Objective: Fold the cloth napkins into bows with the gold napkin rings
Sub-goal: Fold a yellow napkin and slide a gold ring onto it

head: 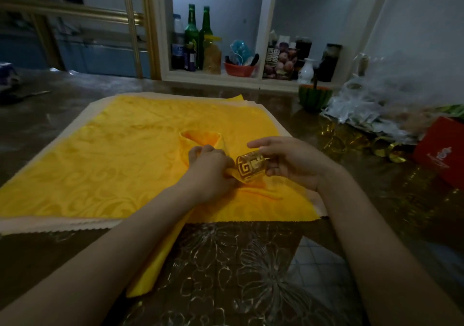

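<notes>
A folded yellow napkin (pixel 200 138) lies on top of a flat spread yellow cloth (pixel 105 165), its far end forming a loop and its near end trailing off under my left forearm toward the table edge. My left hand (pixel 211 169) pinches the gathered middle of the folded napkin. My right hand (pixel 291 162) grips a gold napkin ring (pixel 251 169) with a key pattern, held against the pinched fabric, whose tip enters the ring's left opening.
A beige cloth (pixel 50 225) lies under the yellow one on a dark flower-patterned table cover (pixel 251 263). Gold ribbon (pixel 336 140), a red box (pixel 442 150), clear wrapping (pixel 371 105) and a green bowl (pixel 313 97) sit at the right. Bottles (pixel 192 37) stand on a shelf behind.
</notes>
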`<state>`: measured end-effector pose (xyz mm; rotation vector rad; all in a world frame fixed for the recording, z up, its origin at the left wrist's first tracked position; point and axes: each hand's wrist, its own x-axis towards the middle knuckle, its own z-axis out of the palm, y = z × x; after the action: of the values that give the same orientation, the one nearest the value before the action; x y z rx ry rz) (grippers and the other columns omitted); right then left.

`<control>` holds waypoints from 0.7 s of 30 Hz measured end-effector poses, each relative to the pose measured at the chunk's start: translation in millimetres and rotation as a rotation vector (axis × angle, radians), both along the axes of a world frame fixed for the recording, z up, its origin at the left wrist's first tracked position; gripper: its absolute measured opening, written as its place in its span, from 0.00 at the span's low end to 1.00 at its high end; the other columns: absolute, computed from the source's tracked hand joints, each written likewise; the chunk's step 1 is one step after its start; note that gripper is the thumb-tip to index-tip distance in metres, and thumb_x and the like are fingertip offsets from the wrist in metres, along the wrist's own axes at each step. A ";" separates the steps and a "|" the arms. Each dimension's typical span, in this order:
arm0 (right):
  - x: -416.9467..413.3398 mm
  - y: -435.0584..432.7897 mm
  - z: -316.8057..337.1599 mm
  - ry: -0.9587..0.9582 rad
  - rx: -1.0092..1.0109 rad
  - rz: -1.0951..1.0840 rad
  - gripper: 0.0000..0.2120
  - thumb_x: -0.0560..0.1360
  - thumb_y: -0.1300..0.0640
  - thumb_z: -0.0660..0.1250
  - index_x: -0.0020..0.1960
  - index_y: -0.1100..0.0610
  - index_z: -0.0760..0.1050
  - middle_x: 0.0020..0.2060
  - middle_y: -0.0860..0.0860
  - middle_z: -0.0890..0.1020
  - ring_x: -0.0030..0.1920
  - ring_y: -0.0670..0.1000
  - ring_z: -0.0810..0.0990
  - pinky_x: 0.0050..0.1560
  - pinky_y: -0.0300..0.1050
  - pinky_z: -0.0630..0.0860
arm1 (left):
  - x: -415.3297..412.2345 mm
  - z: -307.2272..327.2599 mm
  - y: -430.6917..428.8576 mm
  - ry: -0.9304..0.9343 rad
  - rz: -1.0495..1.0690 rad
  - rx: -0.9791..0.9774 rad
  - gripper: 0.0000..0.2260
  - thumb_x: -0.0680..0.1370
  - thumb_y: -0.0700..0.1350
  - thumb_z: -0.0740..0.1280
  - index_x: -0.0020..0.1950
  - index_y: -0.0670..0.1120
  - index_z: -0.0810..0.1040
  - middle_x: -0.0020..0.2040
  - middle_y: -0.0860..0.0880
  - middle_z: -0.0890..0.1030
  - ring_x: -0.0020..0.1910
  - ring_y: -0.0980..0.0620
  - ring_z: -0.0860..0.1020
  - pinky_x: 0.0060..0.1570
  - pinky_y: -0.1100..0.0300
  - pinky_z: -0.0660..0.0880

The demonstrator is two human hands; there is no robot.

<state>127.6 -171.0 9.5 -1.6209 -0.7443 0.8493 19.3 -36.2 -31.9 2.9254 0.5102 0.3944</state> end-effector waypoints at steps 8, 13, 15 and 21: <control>-12.1 3.6 2.6 -0.313 0.091 -0.090 0.14 0.74 0.66 0.67 0.58 0.55 0.75 0.44 0.52 0.84 0.35 0.44 0.81 0.24 0.34 0.71 | 0.4 -7.2 3.1 -0.247 0.060 -0.337 0.09 0.76 0.48 0.67 0.54 0.49 0.81 0.46 0.49 0.80 0.58 0.49 0.73 0.62 0.57 0.56; -10.0 0.2 4.1 -0.463 0.137 -0.147 0.16 0.73 0.62 0.69 0.60 0.54 0.74 0.43 0.48 0.84 0.34 0.41 0.81 0.23 0.33 0.70 | 0.9 -8.9 7.8 -0.307 0.023 -0.441 0.08 0.76 0.49 0.67 0.37 0.56 0.76 0.29 0.55 0.72 0.34 0.64 0.69 0.59 0.56 0.62; -7.0 -1.5 6.0 -0.479 0.125 -0.153 0.16 0.73 0.61 0.69 0.60 0.53 0.74 0.43 0.47 0.84 0.35 0.42 0.81 0.23 0.33 0.69 | 2.3 -7.3 6.3 -0.312 0.022 -0.463 0.06 0.76 0.49 0.66 0.39 0.56 0.78 0.29 0.56 0.72 0.34 0.63 0.69 0.60 0.56 0.61; -1.9 0.0 3.5 -0.519 0.176 -0.291 0.12 0.74 0.63 0.68 0.56 0.54 0.75 0.43 0.48 0.82 0.35 0.41 0.80 0.25 0.32 0.72 | 0.8 -4.6 5.9 -0.310 0.079 -0.494 0.07 0.78 0.47 0.64 0.53 0.52 0.80 0.40 0.56 0.74 0.53 0.55 0.72 0.65 0.58 0.56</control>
<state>125.7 -171.1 13.0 -1.7516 -0.8818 0.1438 20.1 -30.3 -36.4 2.3244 0.5792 0.6180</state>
